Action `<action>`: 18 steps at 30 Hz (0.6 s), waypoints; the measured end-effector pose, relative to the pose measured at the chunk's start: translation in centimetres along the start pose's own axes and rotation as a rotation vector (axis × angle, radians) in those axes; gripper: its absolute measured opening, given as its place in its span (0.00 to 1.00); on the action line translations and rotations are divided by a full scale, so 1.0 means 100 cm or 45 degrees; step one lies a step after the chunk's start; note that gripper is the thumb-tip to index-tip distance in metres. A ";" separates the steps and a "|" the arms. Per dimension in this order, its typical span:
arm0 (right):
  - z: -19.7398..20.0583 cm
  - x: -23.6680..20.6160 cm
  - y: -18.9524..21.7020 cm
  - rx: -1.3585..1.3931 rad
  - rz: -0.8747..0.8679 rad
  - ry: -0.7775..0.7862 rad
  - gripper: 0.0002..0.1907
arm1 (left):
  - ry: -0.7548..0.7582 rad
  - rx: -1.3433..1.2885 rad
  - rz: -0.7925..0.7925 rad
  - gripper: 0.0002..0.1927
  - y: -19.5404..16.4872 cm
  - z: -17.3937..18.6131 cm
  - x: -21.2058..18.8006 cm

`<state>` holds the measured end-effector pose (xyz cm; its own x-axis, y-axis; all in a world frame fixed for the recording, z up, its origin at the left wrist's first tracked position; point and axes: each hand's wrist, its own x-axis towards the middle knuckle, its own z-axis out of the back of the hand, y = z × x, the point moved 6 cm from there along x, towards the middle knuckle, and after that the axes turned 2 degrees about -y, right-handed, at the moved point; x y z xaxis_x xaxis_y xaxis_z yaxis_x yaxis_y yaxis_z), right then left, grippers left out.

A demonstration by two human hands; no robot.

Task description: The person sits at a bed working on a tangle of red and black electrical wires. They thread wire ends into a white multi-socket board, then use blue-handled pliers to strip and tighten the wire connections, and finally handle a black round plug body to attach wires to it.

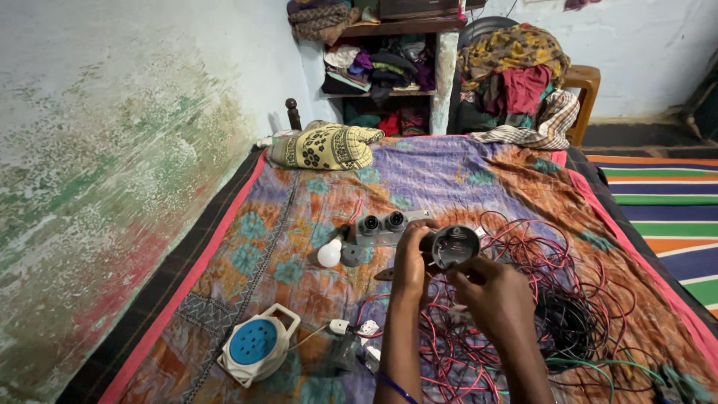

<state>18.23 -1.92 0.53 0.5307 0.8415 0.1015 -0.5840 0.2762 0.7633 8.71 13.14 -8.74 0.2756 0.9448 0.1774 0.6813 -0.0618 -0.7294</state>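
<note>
Left wall (112,150): plaster, pale, heavily stained with green and reddish patches, paint flaking. Back wall (636,52): pale blue-white, plainer. Bed (464,172) fills the middle, covered with a patterned spread in purple, orange and teal, pink border. Yellow-and-black patterned pillow (325,146) at the head. Behind it, open shelves (389,60) crammed with folded clothes. Wooden chair (583,82) to the right, heaped with garments (516,67). Striped mat (666,202) on the floor, right side. Light soft, even, no hard shadows.

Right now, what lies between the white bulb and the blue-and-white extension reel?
Head view: only bare patterned bedspread between the white bulb and extension reel; nothing else lies there.
</note>
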 end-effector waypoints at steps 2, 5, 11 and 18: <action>0.001 -0.002 -0.001 -0.042 -0.057 0.023 0.13 | 0.003 0.029 -0.013 0.11 -0.003 -0.002 -0.001; 0.010 -0.004 0.006 -0.134 0.085 -0.147 0.13 | 0.002 0.146 -0.068 0.11 -0.008 -0.002 0.000; 0.012 -0.007 0.004 -0.234 0.008 -0.184 0.14 | -0.023 0.052 -0.026 0.11 -0.002 0.000 -0.001; 0.008 -0.009 0.008 -0.330 0.024 -0.169 0.12 | -0.025 0.079 -0.052 0.12 -0.003 0.000 -0.001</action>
<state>17.80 -2.80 1.52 0.5841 0.7841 0.2100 -0.7229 0.3848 0.5739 8.46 13.09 -8.56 0.2347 0.9523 0.1953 0.6483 -0.0037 -0.7614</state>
